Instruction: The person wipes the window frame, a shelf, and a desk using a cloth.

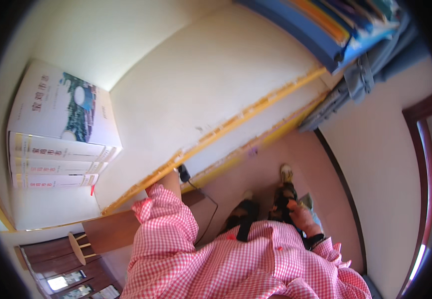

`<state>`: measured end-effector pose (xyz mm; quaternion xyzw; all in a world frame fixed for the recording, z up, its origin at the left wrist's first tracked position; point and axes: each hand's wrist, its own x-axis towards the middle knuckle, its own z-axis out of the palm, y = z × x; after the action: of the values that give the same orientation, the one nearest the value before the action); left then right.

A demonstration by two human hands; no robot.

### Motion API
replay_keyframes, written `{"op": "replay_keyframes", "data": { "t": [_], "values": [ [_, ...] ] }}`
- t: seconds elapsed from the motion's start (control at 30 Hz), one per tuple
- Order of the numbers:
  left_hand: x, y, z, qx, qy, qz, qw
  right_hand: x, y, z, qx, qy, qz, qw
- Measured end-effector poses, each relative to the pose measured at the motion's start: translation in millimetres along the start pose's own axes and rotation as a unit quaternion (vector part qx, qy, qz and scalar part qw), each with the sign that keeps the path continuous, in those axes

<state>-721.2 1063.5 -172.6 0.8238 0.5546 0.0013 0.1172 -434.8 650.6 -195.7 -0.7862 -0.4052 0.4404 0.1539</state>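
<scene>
My left forearm (172, 182), in a pink-checked sleeve, reaches in beneath the yellow-edged shelf (226, 122). The shelf board hides that hand's fingers. Close beside the wrist is a small black object (183, 173) with a thin dark cord running down from it. My right hand (303, 218) hangs low by my leg, its fingers curled. A grey-green cloth (307, 202) shows at its far side and seems to be in its grasp, though the hand covers part of it.
Thick white books (59, 149) lie stacked in the shelf's left compartment. Blue and orange folders (320, 30) stand at the upper right, with grey-blue fabric (358, 82) hanging beside them. A wooden stool (80, 247) is at lower left. A dark-framed door (420, 149) is at right.
</scene>
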Motion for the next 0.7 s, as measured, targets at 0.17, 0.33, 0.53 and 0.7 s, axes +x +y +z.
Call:
{"op": "replay_keyframes", "data": {
  "t": [0.17,0.33,0.53,0.7],
  "values": [
    [-43,-14,21,-0.077,0.034,-0.073,0.994,26,4,-13,-0.002,-0.062,-0.096,0.993],
    [-97,15,45,0.183,0.102,-0.064,0.976,86,-20,-30,-0.127,-0.107,-0.224,0.960],
    [-174,60,29,-0.068,-0.005,-0.177,0.982,114,-104,-82,-0.157,-0.179,-0.425,0.873],
    [-277,66,48,-0.243,0.026,-0.272,0.931,143,-138,-90,-0.238,-0.242,-0.391,0.856]
  ]
}}
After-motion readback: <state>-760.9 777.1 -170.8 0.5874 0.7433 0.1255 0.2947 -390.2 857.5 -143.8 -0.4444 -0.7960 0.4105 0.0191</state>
